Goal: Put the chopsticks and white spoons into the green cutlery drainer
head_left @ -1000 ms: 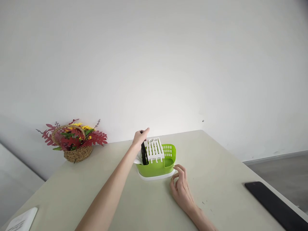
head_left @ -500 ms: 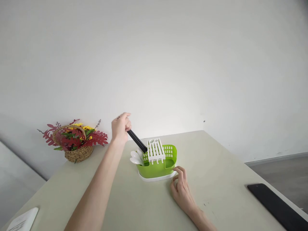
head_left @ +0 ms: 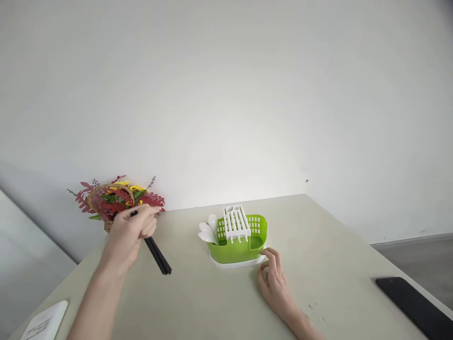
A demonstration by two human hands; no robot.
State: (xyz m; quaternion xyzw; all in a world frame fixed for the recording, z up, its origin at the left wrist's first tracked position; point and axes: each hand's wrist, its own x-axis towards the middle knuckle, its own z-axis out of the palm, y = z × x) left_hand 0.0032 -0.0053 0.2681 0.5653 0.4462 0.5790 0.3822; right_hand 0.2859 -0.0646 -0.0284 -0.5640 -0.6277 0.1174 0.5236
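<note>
My left hand (head_left: 132, 231) is closed around a bundle of black chopsticks (head_left: 158, 255). Their lower ends point down and to the right, above the table and left of the green utensil rack (head_left: 230, 254). This rack stands upright in a white base tray (head_left: 230, 265), with a white slotted holder (head_left: 236, 222) mounted across it. Several white spoons (head_left: 208, 231) lean out of its left end, bowls up. My right hand (head_left: 274, 278) is at the rack's front right corner, index fingertip against the edge, fingers loosely bent and apart.
A wicker basket of red and yellow artificial flowers (head_left: 116, 196) stands by the wall, partly behind my left hand. A black phone-like slab (head_left: 410, 300) lies near the right table edge. At the lower left lies a white printed object (head_left: 46, 321).
My left hand has drawn the chopsticks out of the rack and carried them left and toward me. My right hand stays by the rack's corner. The view has shifted slightly.
</note>
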